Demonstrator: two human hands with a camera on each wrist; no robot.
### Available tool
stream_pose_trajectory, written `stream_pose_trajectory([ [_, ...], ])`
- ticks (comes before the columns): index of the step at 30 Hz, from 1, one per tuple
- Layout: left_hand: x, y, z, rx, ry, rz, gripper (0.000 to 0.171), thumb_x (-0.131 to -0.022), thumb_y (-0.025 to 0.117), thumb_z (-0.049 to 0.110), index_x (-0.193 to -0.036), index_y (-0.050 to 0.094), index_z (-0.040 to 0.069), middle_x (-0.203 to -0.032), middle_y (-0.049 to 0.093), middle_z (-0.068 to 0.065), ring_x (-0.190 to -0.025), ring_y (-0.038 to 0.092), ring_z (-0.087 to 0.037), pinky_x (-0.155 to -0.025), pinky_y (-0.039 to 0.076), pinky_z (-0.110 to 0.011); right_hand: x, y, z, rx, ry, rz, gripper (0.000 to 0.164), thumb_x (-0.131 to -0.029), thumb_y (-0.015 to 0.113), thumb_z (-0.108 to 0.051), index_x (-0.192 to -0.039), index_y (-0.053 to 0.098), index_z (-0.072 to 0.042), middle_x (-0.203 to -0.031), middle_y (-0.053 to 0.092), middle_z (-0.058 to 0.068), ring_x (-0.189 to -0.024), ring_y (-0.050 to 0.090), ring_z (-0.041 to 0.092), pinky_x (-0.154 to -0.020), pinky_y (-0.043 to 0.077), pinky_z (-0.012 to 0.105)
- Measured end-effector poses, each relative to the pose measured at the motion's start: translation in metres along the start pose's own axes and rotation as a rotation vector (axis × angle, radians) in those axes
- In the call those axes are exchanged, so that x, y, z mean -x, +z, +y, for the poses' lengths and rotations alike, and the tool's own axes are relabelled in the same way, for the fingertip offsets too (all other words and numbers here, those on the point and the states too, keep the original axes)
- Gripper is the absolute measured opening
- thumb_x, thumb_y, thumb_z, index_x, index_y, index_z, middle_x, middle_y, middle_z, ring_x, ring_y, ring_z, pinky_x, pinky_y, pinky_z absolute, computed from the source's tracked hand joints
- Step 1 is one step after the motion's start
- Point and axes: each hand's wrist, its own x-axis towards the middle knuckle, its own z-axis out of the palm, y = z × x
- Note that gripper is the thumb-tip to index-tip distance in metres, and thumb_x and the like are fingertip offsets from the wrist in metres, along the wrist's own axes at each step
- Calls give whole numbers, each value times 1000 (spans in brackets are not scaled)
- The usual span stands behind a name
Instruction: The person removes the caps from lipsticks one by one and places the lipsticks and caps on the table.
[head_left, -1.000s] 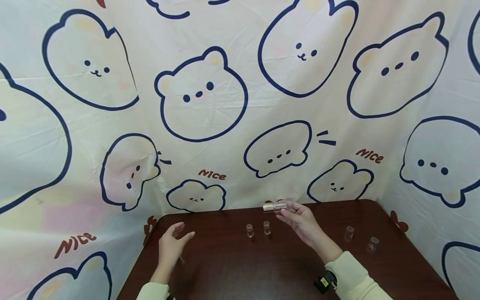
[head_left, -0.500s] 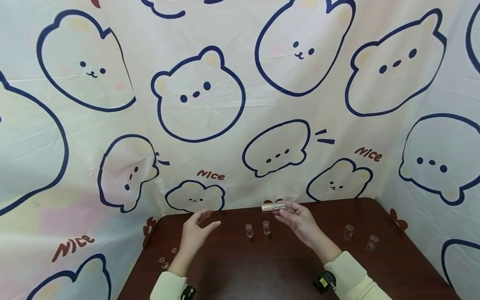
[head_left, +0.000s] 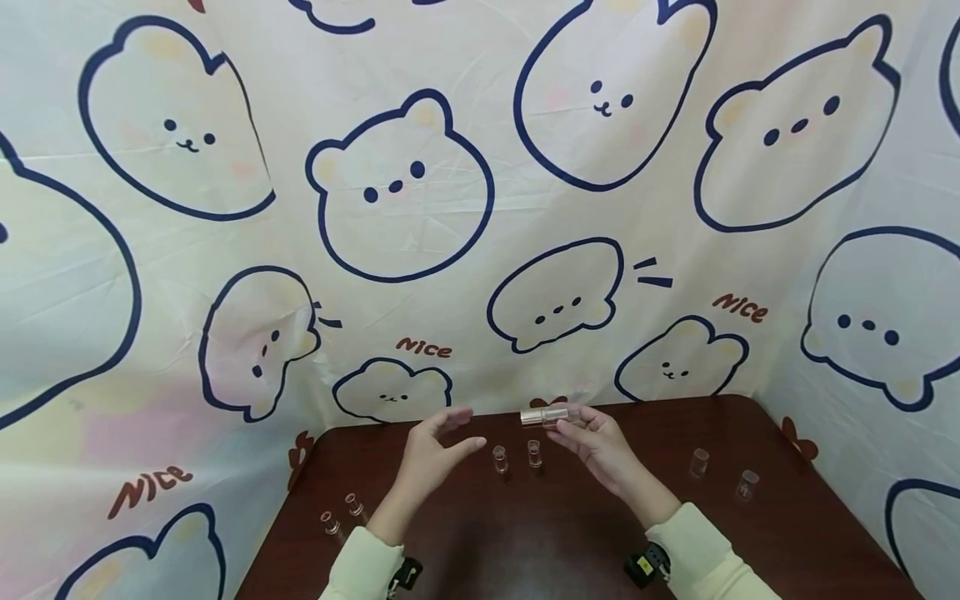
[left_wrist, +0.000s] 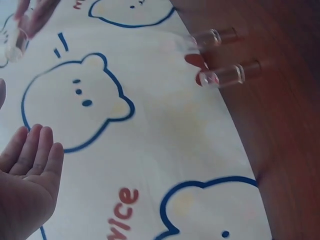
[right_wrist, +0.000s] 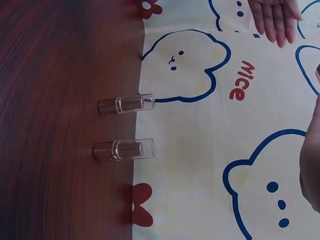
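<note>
My right hand [head_left: 600, 446] pinches a clear lipstick tube [head_left: 546, 415] with a silvery end, held level above the back of the table, the silvery end pointing left. My left hand [head_left: 431, 458] is raised left of it, fingers extended and thumb apart, touching nothing. Below and between the hands, two clear lipstick tubes [head_left: 500, 460] stand upright; the right wrist view also shows this standing pair [right_wrist: 132, 149]. In the left wrist view the held tube [left_wrist: 16, 47] is partly covered by my right fingers [left_wrist: 37, 15].
Two more clear tubes [head_left: 330, 523] stand at the table's left, near my left forearm. On the right stand two clear caps or short cylinders [head_left: 699, 463]. A printed cloth [head_left: 405, 225] hangs behind and beside the dark wooden table [head_left: 525, 533].
My left hand has moved right, from the table's left side toward the held tube, bringing the two left tubes into view. My right hand and its tube have stayed almost still.
</note>
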Motion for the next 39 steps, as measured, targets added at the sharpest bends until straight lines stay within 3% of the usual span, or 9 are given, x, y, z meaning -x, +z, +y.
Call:
stream_pose_trajectory([
  [6,-2,13,9,22,42,-55,48,-80,81,32,-121,66,13,-118,67,-7,-110,61,-19,-95,47,-44,1,1,3,38,25,0,25,-93,64,-6,-119,65,-5,-116,65,9,-103,66,21,-91,49,34],
  [11,-4,23,14,56,71,-96,47,-80,81,30,-120,66,11,-116,67,-4,-111,61,-24,-96,46,-45,2,3,4,50,33,-1,27,-94,64,-7,-121,64,-4,-116,65,9,-104,66,22,-91,48,34],
  [18,-7,36,22,108,65,-135,41,-83,79,22,-120,66,9,-114,68,-4,-107,63,-21,-94,47,-45,3,6,2,36,42,-5,31,-92,66,-8,-123,62,-1,-117,64,9,-103,66,20,-92,48,34],
  [22,-8,41,25,154,65,-148,41,-83,78,17,-121,66,7,-112,68,-7,-100,64,-23,-86,52,-40,3,8,1,28,53,-3,29,-92,66,-6,-121,63,-3,-118,63,10,-105,65,21,-92,48,35],
  [25,-7,45,27,174,55,-153,41,-83,78,17,-121,66,8,-109,68,-7,-92,64,-22,-73,55,-34,4,8,2,16,60,-7,28,-92,66,-5,-120,63,-4,-118,63,10,-106,65,21,-93,47,35],
  [30,-7,51,27,198,2,-161,36,-84,78,18,-117,68,11,-103,69,-5,-74,60,-17,-51,51,-27,4,9,2,6,52,-32,27,-93,65,-5,-119,64,-4,-117,63,10,-106,65,21,-93,47,35],
  [34,-7,54,29,219,-11,-161,33,-85,77,15,-115,68,7,-102,69,-6,-80,61,-18,-62,52,-25,5,9,2,5,40,-50,27,-93,65,-6,-120,63,-3,-116,63,10,-105,65,21,-92,47,35],
  [39,-1,50,53,240,-17,-161,29,-87,74,10,-113,67,0,-101,68,-9,-87,63,-22,-76,51,-24,5,9,3,12,45,-49,30,-93,65,-7,-122,61,-1,-117,63,11,-106,65,21,-93,47,35],
])
